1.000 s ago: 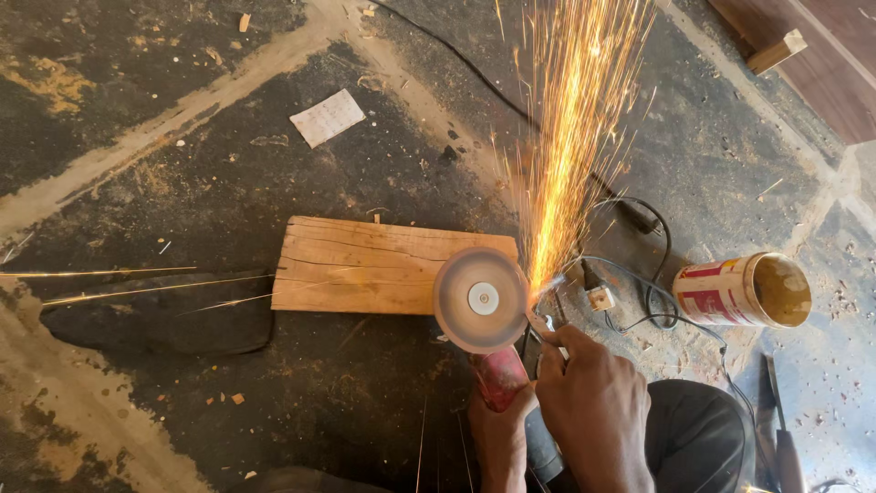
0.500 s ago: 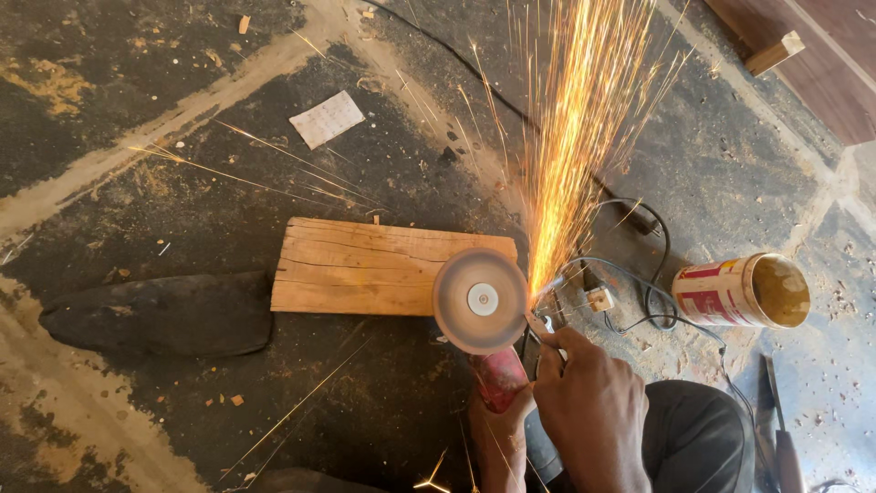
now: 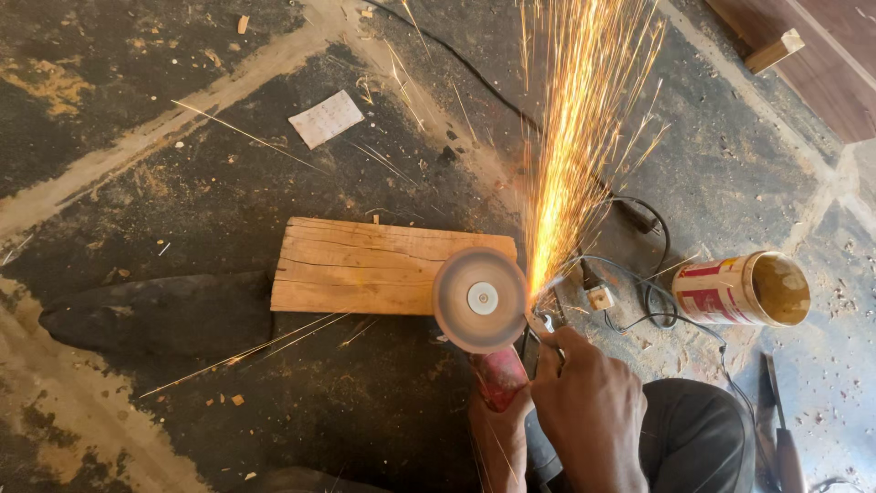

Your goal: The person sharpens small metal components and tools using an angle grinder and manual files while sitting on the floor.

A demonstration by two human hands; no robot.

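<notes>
1. Far to my left the floor (image 3: 119, 119) is dark and dusty, with pale sandy streaks, and a dark flat shape (image 3: 155, 315) lies near the left end of the wooden board (image 3: 365, 267). I cannot tell what that shape is.
2. A small pale card (image 3: 326, 118) lies on the floor beyond the board, well apart from my work.
3. The board lies flat, its long side running left to right. Its right end touches or sits just behind the grinding disc (image 3: 481, 299).
4. My left hand (image 3: 497, 429) is wrapped around the red grinder body (image 3: 498, 376), my grip pressed shut on it, with the disc face turned up toward me.
5. My right hand (image 3: 589, 411) pinches a small metal piece (image 3: 546, 321) against the disc's right edge. I judge this as grinding in full course: a sheaf of sparks (image 3: 575, 137) shoots far away from me.
6. The next move, as I judge it, calls for steady pressure and fingers kept off the spinning rim, which is very close to them.
7. Right of the sparks the black cable (image 3: 652, 274) loops around a small white plug piece (image 3: 599, 297), close enough to snag.
8. Further right an open can (image 3: 744, 290) lies on its side, and a dark-handled tool (image 3: 780, 429) lies near my knee (image 3: 693, 438). Open room is mostly to the left; the right side is crowded.
</notes>
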